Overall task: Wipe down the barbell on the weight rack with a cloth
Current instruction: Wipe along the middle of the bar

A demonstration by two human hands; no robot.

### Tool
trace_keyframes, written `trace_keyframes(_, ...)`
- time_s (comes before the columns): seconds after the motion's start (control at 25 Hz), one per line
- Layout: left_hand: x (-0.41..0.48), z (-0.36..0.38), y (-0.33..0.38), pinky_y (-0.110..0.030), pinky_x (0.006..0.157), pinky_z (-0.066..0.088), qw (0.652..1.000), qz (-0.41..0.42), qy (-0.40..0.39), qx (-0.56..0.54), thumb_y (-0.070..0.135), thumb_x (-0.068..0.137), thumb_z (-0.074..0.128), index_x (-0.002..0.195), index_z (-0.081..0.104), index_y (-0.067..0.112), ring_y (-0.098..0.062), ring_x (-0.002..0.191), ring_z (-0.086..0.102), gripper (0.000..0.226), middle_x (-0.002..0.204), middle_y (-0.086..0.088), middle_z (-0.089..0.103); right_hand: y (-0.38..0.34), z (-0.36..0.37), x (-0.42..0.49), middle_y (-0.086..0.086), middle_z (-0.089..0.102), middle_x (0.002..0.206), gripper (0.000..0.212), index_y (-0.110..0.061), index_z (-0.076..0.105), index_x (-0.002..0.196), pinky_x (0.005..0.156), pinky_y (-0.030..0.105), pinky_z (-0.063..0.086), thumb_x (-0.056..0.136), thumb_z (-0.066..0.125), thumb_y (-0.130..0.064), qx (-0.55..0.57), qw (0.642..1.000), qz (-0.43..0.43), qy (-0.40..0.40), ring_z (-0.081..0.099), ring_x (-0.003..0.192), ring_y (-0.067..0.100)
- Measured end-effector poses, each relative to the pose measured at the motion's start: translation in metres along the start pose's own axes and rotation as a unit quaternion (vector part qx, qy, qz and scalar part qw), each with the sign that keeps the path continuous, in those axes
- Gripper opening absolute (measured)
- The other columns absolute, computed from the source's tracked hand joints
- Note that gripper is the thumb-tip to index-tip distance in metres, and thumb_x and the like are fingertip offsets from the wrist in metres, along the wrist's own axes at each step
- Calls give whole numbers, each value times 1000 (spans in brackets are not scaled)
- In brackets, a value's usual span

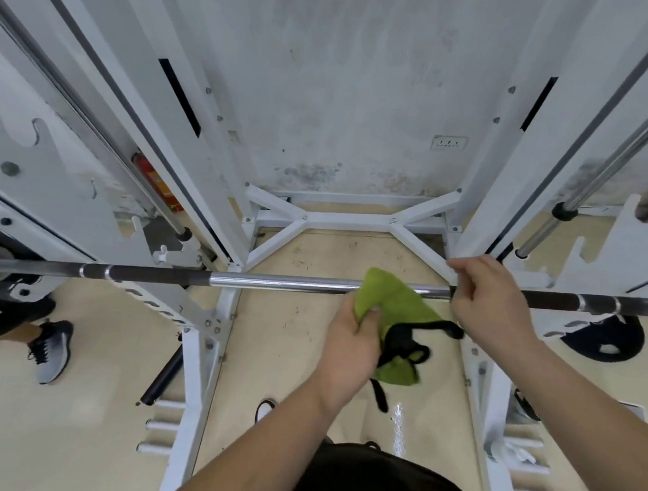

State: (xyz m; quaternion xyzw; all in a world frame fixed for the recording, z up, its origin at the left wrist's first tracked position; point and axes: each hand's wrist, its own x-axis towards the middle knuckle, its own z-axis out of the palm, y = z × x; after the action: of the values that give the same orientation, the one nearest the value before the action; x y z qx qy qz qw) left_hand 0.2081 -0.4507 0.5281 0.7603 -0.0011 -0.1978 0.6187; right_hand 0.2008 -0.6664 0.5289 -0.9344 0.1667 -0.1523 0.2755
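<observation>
A long steel barbell (279,282) lies across the white weight rack (203,317) from left to right, chrome in the middle with dark knurled grip zones toward both ends. A green cloth (389,298) with black trim is draped over the chrome middle and hangs below it. My left hand (351,342) pinches the cloth just under the bar. My right hand (486,297) is wrapped around the bar to the right of the cloth, where the dark grip zone starts.
Another person's leg and grey sneaker (50,350) stand at the left by the bar's loaded end. A black weight plate (603,339) lies on the floor at right. White rack uprights and chrome guide rods (587,185) flank both sides. A red extinguisher (156,182) stands behind the left upright.
</observation>
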Motion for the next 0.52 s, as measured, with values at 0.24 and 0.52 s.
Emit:
trace_keyframes(0.24, 48, -110, -12, -34, 91, 47, 918, 141, 153, 337, 15, 100, 54, 129, 59, 21, -24, 111, 55, 31, 125, -4, 57, -69, 54, 12, 0, 63, 111, 31, -18, 72, 117, 83, 37, 54, 86, 69, -17, -41, 984, -114, -130, 60, 107, 24)
trace_keyframes(0.52, 77, -218, -51, -51, 88, 52, 844, -9, 385, 374, 15, 95, 53, 130, 59, 22, -38, 107, 49, 37, 121, -15, 47, -115, 95, 19, -1, 63, 104, 36, -17, 72, 118, 77, 36, 54, 86, 74, -33, -74, 973, -145, -165, 60, 99, 21)
